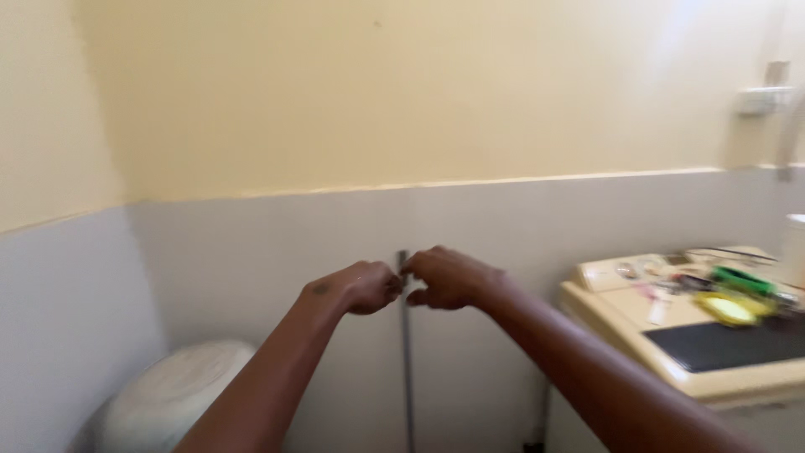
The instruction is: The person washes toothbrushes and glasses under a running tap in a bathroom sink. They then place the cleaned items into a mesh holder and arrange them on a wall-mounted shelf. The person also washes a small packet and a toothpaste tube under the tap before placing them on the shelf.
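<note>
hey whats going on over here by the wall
A person has both hands raised to the top end of a thin grey pipe that runs straight up the grey lower part of the wall. The left hand and the right hand are closed, with the grip of each at the pipe's upper tip, almost meeting. The picture is blurred, so what the fingers pinch cannot be made out. At the right stands a cream washing machine with small items on its lid; at lower left sits a white rounded lid.

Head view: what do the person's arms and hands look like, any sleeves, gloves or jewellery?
Both forearms are bare up to the frame edge, no sleeves showing. The left hand and right hand wear no gloves; no watch, bracelet or ring is visible, though the picture is blurred.
</note>
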